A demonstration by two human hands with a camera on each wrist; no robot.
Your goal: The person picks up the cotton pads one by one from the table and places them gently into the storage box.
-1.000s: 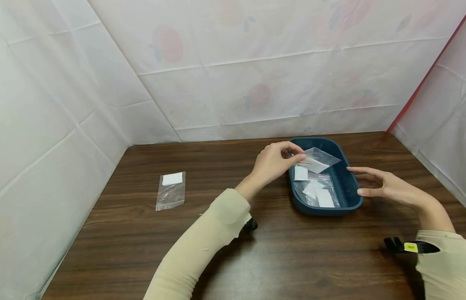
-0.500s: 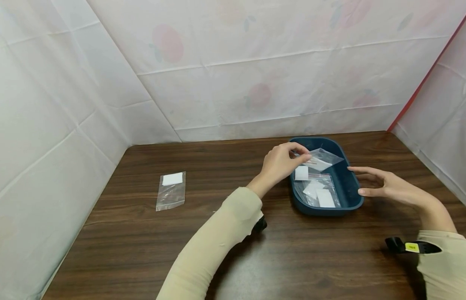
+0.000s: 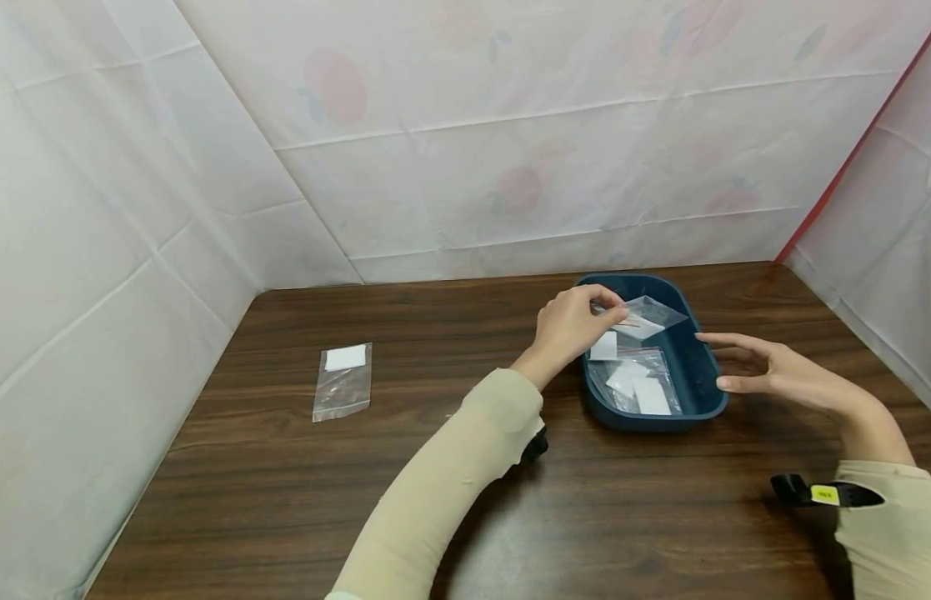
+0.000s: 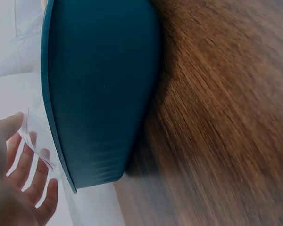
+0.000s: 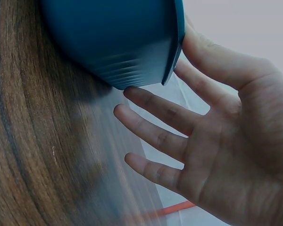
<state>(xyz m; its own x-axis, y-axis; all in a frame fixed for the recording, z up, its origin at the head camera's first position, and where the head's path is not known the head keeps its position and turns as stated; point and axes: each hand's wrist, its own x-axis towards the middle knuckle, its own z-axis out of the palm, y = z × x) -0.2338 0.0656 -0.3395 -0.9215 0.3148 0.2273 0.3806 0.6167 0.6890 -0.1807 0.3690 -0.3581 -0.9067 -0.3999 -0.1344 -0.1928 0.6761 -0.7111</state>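
Observation:
My left hand [image 3: 566,327] is above the left rim of a dark blue plastic box [image 3: 656,423], pinching a clear zip-lock bag [image 3: 641,327] with a white card inside. In the left wrist view the thumb and fingertips hold the edge of that clear bag [image 4: 26,135] just outside the box wall [image 4: 99,84]. More zip-lock bags [image 3: 636,383] with white cards lie in the box. At the box's right side is my right hand [image 3: 773,371], its thumb and a finger at the rim. The other fingers extend loosely in the right wrist view, beside the box [image 5: 118,37].
Another zip-lock bag [image 3: 342,383] with a white card lies flat on the left of the wooden table [image 3: 270,500]. Pale printed cloth [image 3: 465,150] hangs along the back and both sides of the table.
My left hand has shifted slightly right over the box, with the bag still pinched and moving a little right. The right hand has stayed nearly still at the rim.

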